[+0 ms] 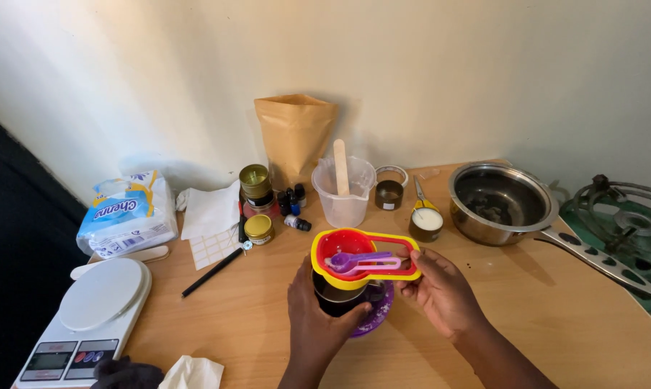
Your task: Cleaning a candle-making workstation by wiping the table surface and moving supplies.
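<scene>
My left hand (317, 317) wraps around a dark round jar (337, 295) near the front of the wooden table (556, 317). A purple plate or lid (380, 314) lies under the jar. My right hand (442, 292) holds a nested stack of measuring cups (354, 258), yellow outside, red inside, by the handles. Purple and pink measuring spoons (361, 261) lie in the red cup. The stack rests on top of the jar.
Behind stand a clear plastic cup with a wooden stick (343, 189), a brown paper bag (295, 135), gold tins (255, 181), small bottles (292, 202), a candle tin (426, 223) and a steel pan (500, 202). A white scale (87, 317), tissue pack (127, 212) and black pen (211, 272) sit left.
</scene>
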